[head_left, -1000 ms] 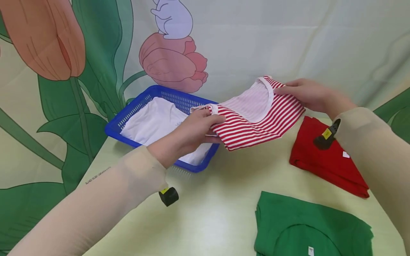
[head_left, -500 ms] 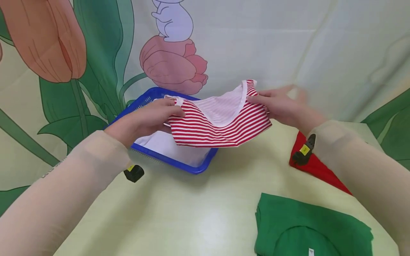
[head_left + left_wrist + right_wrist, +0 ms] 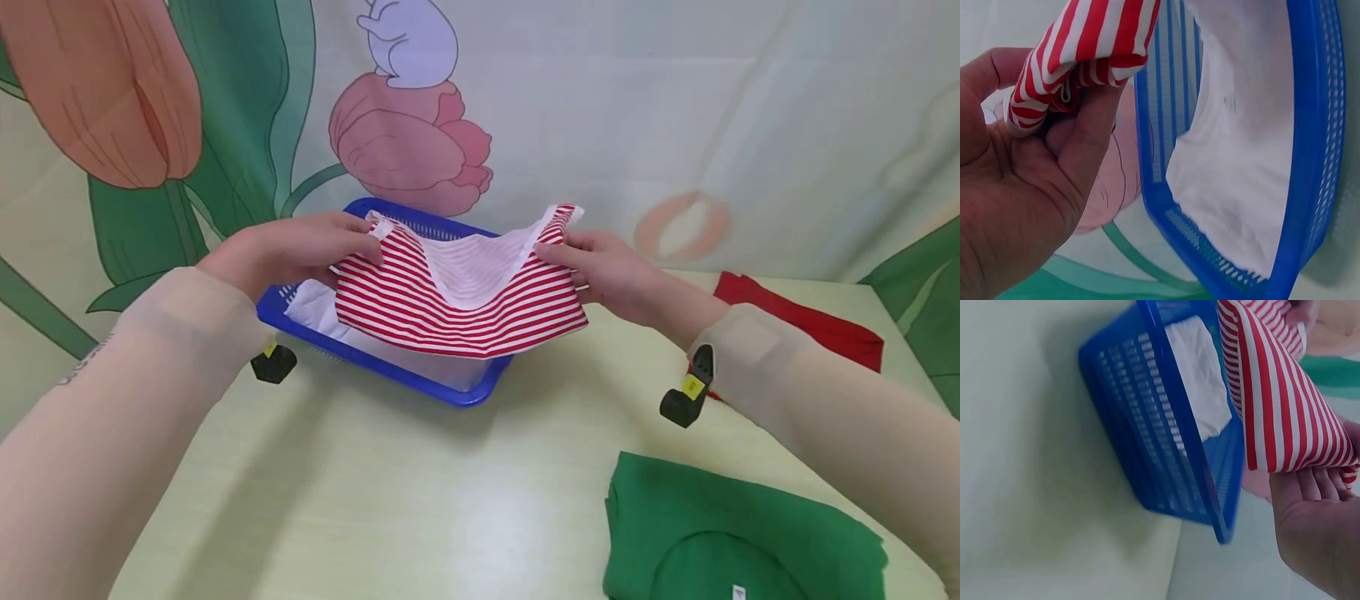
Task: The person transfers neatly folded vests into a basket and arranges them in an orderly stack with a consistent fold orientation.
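Observation:
A folded red-and-white striped shirt [image 3: 465,329] hangs above the blue basket, its white-trimmed neckline sagging between my hands. My left hand [image 3: 303,246] pinches one shoulder of it, thumb on the front and fingers behind. At the opposite shoulder my right hand [image 3: 618,275] grips the cloth the same way. Inside the blue plastic basket [image 3: 457,397] lies a white garment [image 3: 1241,119], partly covered by the striped shirt in the head view. From the right wrist view, the striped shirt [image 3: 1279,406] is held clear of the basket rim [image 3: 1194,444].
A folded green shirt [image 3: 720,500] lies at the table's front right. Farther back, a folded red garment [image 3: 810,321] is partly hidden behind my right forearm. A curtain printed with flowers [image 3: 405,142] hangs behind the pale table [image 3: 420,500].
Both hands have carried the striped shirt leftward, from the basket's right side to over it. The shirt now faces me more squarely, and my right hand has come lower.

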Action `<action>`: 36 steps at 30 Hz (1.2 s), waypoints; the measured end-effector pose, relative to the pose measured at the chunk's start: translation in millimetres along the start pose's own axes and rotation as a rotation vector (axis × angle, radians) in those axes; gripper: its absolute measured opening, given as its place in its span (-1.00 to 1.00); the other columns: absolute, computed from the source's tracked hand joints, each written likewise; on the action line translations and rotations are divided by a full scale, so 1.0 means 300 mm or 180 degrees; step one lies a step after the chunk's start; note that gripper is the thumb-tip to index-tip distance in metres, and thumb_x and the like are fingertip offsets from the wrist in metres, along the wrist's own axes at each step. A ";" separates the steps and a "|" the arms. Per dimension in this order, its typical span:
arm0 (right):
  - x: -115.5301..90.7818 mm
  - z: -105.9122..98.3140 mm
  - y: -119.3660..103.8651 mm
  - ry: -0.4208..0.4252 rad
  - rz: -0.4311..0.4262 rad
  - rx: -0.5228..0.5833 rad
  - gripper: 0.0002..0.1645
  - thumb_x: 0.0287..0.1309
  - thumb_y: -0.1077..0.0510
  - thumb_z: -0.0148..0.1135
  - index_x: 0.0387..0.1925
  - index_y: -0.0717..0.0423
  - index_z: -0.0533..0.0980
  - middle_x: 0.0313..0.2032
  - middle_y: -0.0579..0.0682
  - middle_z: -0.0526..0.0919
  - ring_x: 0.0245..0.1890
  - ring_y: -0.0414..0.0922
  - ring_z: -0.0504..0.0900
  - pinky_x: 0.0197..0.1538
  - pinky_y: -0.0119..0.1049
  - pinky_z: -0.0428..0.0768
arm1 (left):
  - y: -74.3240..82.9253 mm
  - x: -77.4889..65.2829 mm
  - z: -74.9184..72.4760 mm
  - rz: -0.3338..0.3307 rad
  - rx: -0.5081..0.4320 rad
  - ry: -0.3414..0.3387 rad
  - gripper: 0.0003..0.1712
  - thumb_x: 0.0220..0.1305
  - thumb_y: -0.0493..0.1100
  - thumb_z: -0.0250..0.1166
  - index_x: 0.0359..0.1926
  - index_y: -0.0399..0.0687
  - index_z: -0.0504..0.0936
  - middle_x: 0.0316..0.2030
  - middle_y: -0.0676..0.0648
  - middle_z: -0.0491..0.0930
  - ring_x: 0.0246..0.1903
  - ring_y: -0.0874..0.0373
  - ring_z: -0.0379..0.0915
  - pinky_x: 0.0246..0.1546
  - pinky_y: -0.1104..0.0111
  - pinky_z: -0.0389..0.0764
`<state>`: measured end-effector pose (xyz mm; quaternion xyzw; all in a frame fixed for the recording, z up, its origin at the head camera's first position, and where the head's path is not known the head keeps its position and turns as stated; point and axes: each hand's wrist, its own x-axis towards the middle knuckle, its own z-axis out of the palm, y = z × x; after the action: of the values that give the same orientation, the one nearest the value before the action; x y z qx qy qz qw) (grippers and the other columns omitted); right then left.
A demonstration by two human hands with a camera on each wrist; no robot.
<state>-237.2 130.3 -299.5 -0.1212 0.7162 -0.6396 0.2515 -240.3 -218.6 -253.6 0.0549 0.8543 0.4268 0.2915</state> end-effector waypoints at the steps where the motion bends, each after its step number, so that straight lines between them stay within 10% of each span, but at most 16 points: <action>1: -0.001 0.010 0.002 0.0011 -0.0002 0.0027 -0.46 0.25 -0.11 0.18 0.13 0.09 0.35 -0.04 0.15 0.51 -0.07 0.07 0.54 -0.03 -0.09 0.50 | 0.000 0.001 -0.008 -0.0025 0.0049 0.0010 -0.49 0.35 -0.03 0.10 0.21 -0.14 0.24 -0.01 -0.20 0.35 -0.12 -0.06 0.41 -0.13 0.18 0.52; 36: 0.020 0.307 0.074 0.0068 0.0055 0.1123 -0.57 0.35 0.01 0.07 0.13 0.11 0.31 -0.04 0.09 0.54 -0.08 0.04 0.57 -0.05 -0.12 0.52 | 0.019 0.063 -0.141 -0.0433 0.1128 0.0381 -0.39 0.39 0.00 0.00 0.36 -0.08 0.11 0.08 -0.18 0.27 -0.03 -0.04 0.27 -0.15 0.29 0.51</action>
<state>-191.4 51.9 -327.4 -0.0622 0.5965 -0.7544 0.2667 -279.7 -238.1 -237.9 0.0220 0.9336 0.2516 0.2541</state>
